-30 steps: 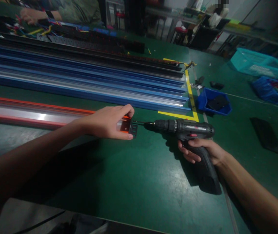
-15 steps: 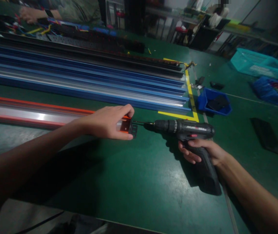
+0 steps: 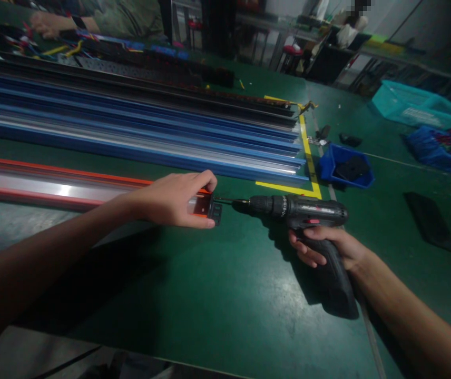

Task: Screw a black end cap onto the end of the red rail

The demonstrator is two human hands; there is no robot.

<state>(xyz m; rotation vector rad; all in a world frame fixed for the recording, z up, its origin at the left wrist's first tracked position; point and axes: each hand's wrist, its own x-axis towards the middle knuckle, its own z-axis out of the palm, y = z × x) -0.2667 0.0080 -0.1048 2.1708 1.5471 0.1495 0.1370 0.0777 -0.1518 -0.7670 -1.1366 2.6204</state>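
My left hand (image 3: 178, 199) is closed around the right end of a long orange-edged metal profile (image 3: 63, 188), thumb on the near side and fingers over the far side. A black end cap (image 3: 216, 213) sits at that end, against the fingertips. My right hand (image 3: 324, 245) wraps the grip of a black cordless drill (image 3: 316, 210), lying on its side with the chuck pointing left. Its long thin bit (image 3: 227, 199) reaches the upper part of the end cap; the screw itself is too small to make out.
Blue metal profiles (image 3: 138, 137) lie side by side behind, within yellow tape (image 3: 306, 145). To the right are a blue bin (image 3: 328, 166) with black parts, a turquoise basket (image 3: 419, 110) and a black flat piece (image 3: 431, 221). Across the green table, another person's hand (image 3: 47, 25) rests by wires.
Almost nothing differs. The view has shifted very slightly; both hands, the drill and the orange-edged profile keep their places, with the bit still at the end cap.
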